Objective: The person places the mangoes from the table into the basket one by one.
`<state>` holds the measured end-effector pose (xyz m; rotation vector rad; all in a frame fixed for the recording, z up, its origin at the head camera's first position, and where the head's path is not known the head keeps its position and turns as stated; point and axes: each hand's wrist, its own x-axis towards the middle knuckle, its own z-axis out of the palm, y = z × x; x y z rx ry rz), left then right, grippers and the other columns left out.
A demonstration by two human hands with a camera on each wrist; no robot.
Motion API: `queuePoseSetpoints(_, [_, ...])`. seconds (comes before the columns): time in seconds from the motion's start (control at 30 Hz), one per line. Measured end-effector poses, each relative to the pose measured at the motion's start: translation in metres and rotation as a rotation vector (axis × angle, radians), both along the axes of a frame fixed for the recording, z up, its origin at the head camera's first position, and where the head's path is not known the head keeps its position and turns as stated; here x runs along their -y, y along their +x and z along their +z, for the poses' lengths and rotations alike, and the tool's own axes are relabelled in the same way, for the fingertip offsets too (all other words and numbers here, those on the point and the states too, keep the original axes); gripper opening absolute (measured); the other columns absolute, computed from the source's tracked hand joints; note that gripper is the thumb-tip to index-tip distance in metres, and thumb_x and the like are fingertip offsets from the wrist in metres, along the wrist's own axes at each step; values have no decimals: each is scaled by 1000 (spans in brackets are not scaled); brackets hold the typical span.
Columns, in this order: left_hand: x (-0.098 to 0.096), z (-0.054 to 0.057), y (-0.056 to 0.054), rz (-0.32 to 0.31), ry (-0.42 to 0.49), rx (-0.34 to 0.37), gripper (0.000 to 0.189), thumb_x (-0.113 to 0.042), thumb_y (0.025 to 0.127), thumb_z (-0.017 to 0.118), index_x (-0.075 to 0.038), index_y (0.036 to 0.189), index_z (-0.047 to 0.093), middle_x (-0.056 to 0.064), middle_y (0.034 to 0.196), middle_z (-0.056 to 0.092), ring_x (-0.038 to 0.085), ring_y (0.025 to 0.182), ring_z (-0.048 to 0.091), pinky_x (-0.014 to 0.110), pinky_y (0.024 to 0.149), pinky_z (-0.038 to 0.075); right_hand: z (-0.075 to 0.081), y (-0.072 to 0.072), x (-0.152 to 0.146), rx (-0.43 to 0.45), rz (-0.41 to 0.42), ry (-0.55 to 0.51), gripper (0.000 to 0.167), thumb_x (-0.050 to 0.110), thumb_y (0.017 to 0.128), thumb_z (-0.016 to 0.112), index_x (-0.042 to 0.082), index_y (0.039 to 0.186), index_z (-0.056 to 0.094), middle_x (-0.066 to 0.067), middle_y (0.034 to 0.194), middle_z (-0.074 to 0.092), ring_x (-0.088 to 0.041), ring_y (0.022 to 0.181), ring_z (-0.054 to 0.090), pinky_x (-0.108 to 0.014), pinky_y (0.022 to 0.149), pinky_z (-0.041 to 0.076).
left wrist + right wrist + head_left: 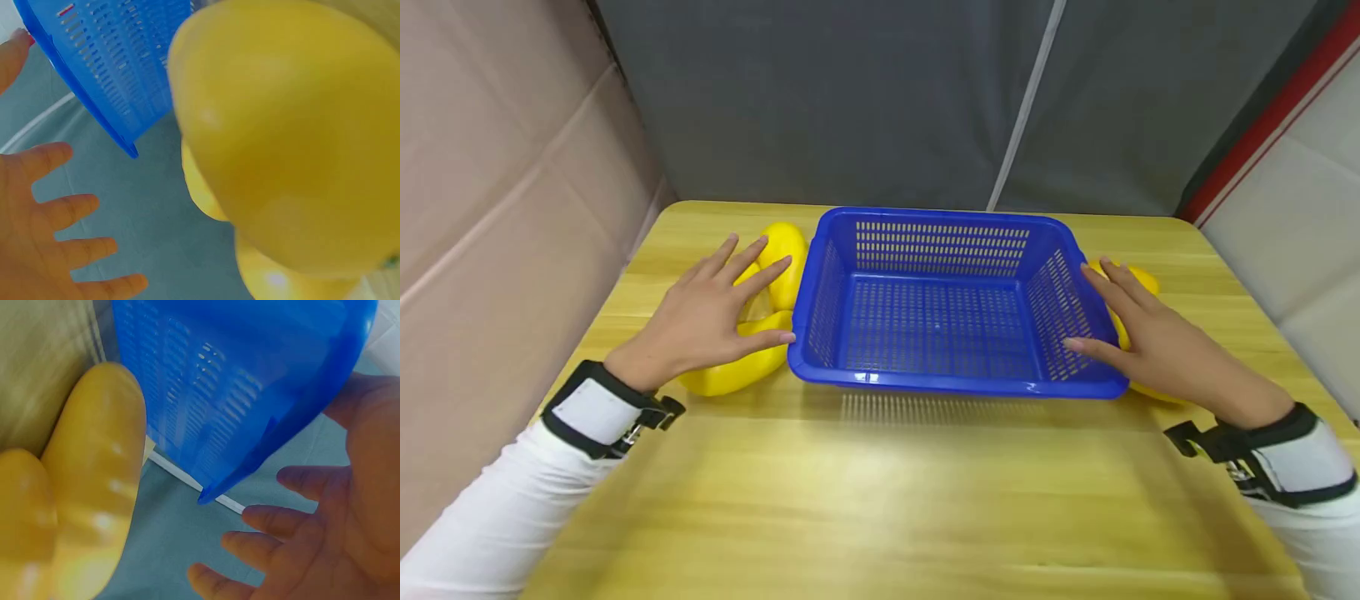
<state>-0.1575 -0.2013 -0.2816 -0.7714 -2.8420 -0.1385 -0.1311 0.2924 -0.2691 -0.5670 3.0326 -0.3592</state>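
Note:
A blue plastic basket [955, 385] with slotted walls stands on the table, and nothing lies in it. My left hand [703, 317] is spread with its thumb tip right at the basket's left rim, its fingers straight above smooth yellow fruit-shaped pieces [737, 371]. At the other end, my right hand [1150, 337] has its thumb over the right rim and its straight fingers along the outside. More yellow pieces [1142, 279] lie partly hidden under that hand. The left wrist view shows a large rounded yellow piece [287, 125] up close; two elongated ones [94, 481] fill the right wrist view's left side.
The light wooden table [880, 500] runs toward me in front of the basket. A grey cloth wall [820, 100] stands behind it, with a pale panel [512, 150] at left and a white one [1315, 183] at right.

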Motion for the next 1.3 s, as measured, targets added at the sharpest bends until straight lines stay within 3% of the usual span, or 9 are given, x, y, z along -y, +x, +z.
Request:
queuePoseSetpoints(0.17, [12,-1,8,35,20,23,85,-62,81,61,-15,148,36,16,151,30,42,138,21,67,87,40,-1,3,-2,20,-44,-57,96,44,85,68,8,153,10,-29,152,15,-54,132,23,-71,94,26])
queuePoseSetpoints(0.33, [18,-3,17,83,7,74,82,-57,81,65,-15,146,39,17,137,46,38,123,44,59,70,50,-3,6,-2,-27,-77,-80,94,42,87,67,-4,150,14,-36,143,28,-57,125,31,-71,92,29])
queuePoseSetpoints(0.5, [18,-4,17,67,-32,72,77,-53,80,68,-11,141,46,19,126,54,37,109,54,53,68,52,-6,7,1,-43,-95,-77,86,41,89,64,-10,145,23,-35,130,43,-53,111,46,-67,83,41])
queuePoseSetpoints(0.63, [19,0,13,76,-46,51,73,-50,81,68,-10,139,48,21,126,54,38,109,54,55,69,51,-9,7,5,-62,-99,-75,78,41,89,64,-11,139,34,-30,110,54,-42,94,55,-55,72,50])
queuePoseSetpoints(0.8, [28,3,3,127,-29,54,68,-49,85,65,-9,137,50,22,127,52,41,112,51,58,73,49,-9,5,7,-84,-90,-92,74,39,90,65,-11,136,37,-22,96,60,-30,77,58,-44,62,50])
queuePoseSetpoints(1.0, [40,-1,-10,208,19,106,77,-62,84,57,-9,140,45,23,133,47,43,117,46,62,76,46,-9,4,9,-57,-102,-80,78,39,91,62,-13,140,30,-31,100,62,-35,78,63,-54,69,51])
queuePoseSetpoints(1.3, [49,-6,-27,238,30,89,70,-51,88,59,-4,138,46,25,131,47,45,114,46,63,76,45,-10,4,10,-8,-161,-18,74,40,93,58,-21,130,37,-28,89,63,-33,73,61,-55,70,49])
